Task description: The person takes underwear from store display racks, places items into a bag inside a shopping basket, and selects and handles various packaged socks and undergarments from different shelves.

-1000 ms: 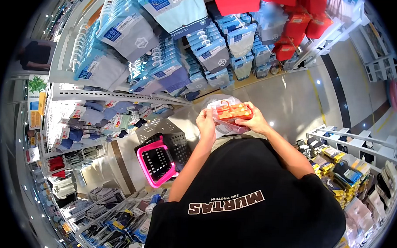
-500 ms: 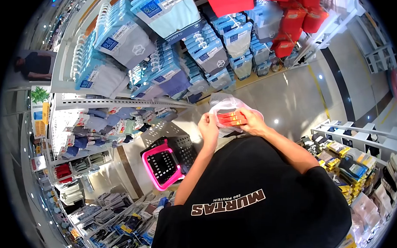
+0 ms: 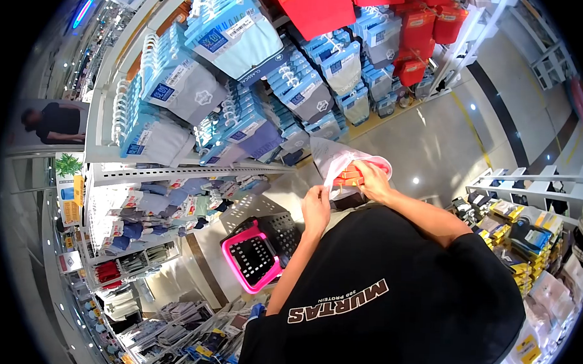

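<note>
A translucent whitish plastic bag [image 3: 331,156] hangs in front of my black shirt. My left hand [image 3: 316,207] pinches the near left edge of its mouth, fingers closed. Orange-red packages [image 3: 348,177] show at the opening. My right hand [image 3: 372,181] is closed round them from the right, partly inside the bag, with the wrist near the pinkish right rim. How deep the packages reach into the bag is hidden.
Blue-carded garments [image 3: 242,126] hang on a rack ahead, with red packages [image 3: 415,32] to their right. A black basket with a pink rim [image 3: 228,253] stands lower left. Packaged goods [image 3: 527,238] fill a right-hand rack. A picture of a person [image 3: 56,122] is far left.
The orange-red packages have moved deeper into the bag with my right hand. The bag's mouth has shifted to the right, and the view has turned slightly.
</note>
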Action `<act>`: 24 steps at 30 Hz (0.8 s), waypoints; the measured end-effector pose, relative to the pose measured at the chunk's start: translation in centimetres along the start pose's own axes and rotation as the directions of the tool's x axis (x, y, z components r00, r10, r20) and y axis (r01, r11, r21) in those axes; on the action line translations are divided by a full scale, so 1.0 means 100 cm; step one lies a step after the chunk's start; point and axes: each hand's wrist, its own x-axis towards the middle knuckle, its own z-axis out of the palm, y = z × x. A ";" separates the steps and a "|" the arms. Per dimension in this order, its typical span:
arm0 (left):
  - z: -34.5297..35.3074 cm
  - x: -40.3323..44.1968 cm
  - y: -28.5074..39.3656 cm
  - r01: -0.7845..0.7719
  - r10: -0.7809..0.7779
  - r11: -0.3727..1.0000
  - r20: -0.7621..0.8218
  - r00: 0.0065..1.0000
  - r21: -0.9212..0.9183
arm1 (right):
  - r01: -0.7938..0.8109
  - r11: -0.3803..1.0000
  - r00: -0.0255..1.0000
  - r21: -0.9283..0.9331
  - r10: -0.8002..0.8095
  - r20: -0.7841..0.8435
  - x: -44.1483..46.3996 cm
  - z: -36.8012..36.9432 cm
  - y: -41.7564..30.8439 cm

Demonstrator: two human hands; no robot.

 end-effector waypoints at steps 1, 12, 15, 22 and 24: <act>0.004 -0.003 -0.007 -0.009 0.009 1.000 -0.012 1.000 0.025 | 0.020 1.000 0.999 -0.024 -0.021 -0.048 -0.001 -0.001 -0.002; 0.005 -0.002 -0.039 0.324 -0.255 0.888 0.237 0.938 -0.326 | -0.171 0.940 0.972 0.295 0.113 0.204 -0.011 -0.015 0.008; 0.012 0.000 -0.039 0.391 -0.235 0.747 0.337 0.912 -0.538 | -0.026 0.990 0.993 0.136 0.010 0.121 -0.012 -0.009 0.019; 0.026 -0.005 0.020 0.628 0.078 0.213 0.654 0.753 -0.749 | -0.064 0.966 0.933 -0.252 0.147 0.329 0.005 0.012 0.037; 0.026 -0.005 0.038 0.667 0.079 0.197 0.690 0.720 -0.719 | -0.109 0.984 0.919 -0.138 0.153 0.363 0.009 0.058 0.090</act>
